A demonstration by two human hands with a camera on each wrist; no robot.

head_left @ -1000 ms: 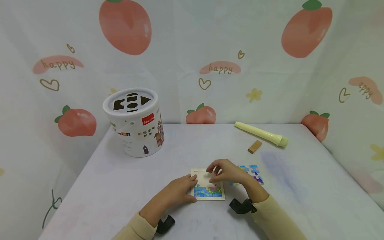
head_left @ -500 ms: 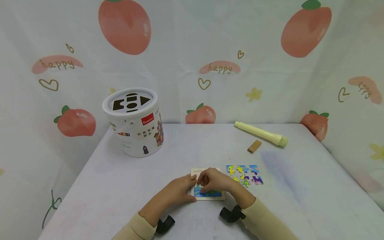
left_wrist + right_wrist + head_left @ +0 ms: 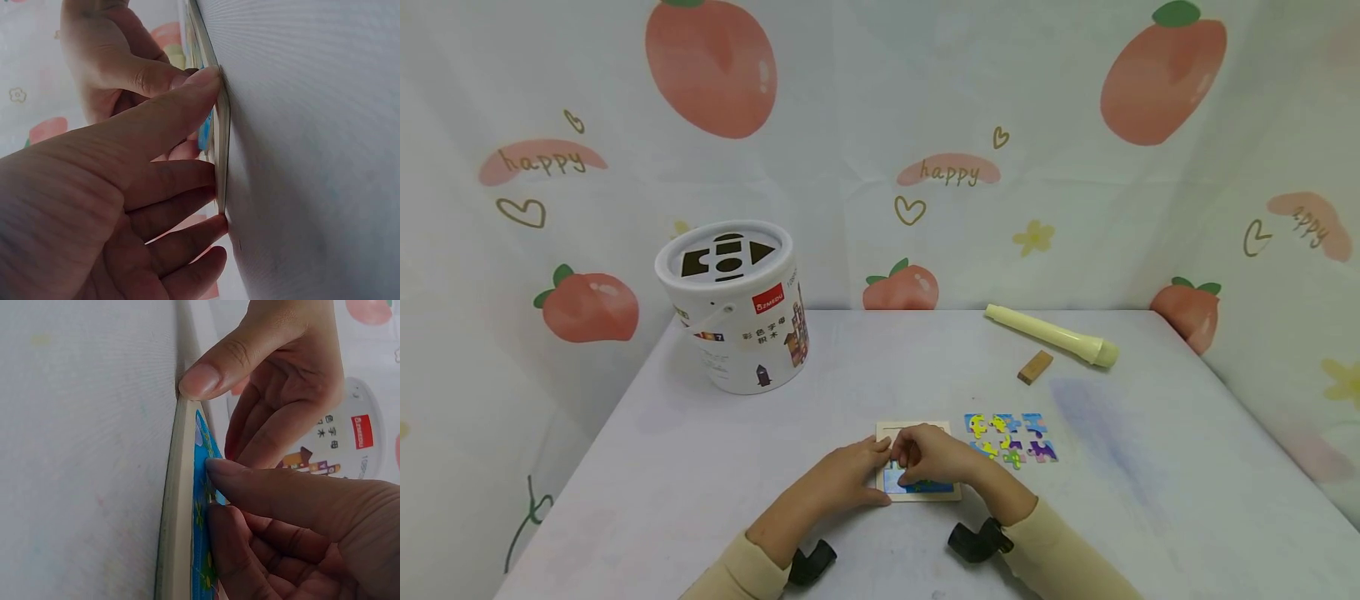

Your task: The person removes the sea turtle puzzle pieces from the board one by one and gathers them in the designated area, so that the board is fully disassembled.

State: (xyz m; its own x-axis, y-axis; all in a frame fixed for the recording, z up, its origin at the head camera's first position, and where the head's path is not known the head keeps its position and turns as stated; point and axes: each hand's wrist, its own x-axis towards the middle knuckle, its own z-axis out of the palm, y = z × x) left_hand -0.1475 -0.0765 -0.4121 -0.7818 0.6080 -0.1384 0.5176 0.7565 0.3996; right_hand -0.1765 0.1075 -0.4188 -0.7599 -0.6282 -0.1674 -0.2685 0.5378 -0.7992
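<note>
Table (image 3: 715, 467): puzzle tray (image 3: 917, 492) under both hands.

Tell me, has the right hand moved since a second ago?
Yes. The right hand slid left, off the loose puzzle pieces, further over the puzzle tray.

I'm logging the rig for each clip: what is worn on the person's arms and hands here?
Both arms wear pale cream-yellow long sleeves ending at the wrists. A small black camera mount sits by each wrist. The left hand and right hand are bare: no gloves, no rings visible.
</note>
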